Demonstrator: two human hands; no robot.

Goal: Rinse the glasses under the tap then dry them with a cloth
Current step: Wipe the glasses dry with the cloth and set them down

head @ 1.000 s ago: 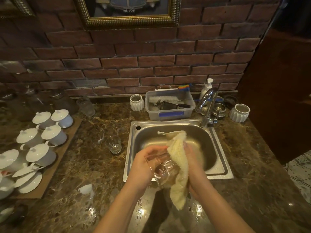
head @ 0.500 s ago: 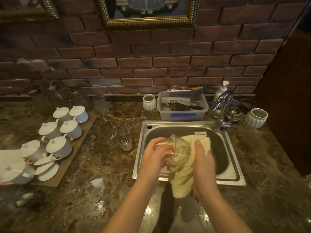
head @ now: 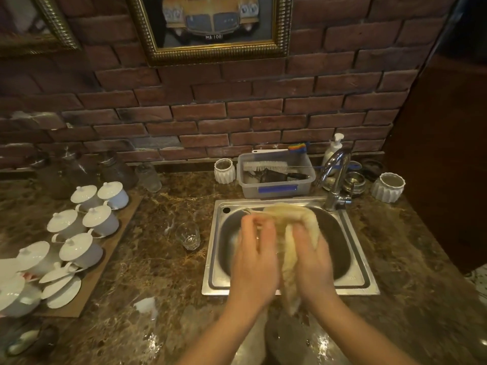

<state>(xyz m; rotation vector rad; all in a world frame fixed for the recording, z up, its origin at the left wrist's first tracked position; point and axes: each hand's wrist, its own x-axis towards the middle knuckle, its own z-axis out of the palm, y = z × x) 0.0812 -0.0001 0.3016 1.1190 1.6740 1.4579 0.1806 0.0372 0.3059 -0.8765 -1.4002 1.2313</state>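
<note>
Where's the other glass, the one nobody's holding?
The glass stands on the counter just left of the sink, right of the white cups.

Tap (head: 334, 177) close behind sink (head: 353, 264)

The sink (head: 353, 281) and tap (head: 334, 177) were brushed and polished metal. The counter (head: 147, 262) was glossy brown veined stone, wet in patches. The cloth (head: 290, 275) was soft, pale, nubbly fabric. The glass (head: 188, 235) was clear and faceted. The cups (head: 101, 219) were glossy white ceramic on a matt board (head: 116, 233). The tub (head: 276, 189) was translucent plastic; the wall (head: 237, 106) was rough brick.
</note>
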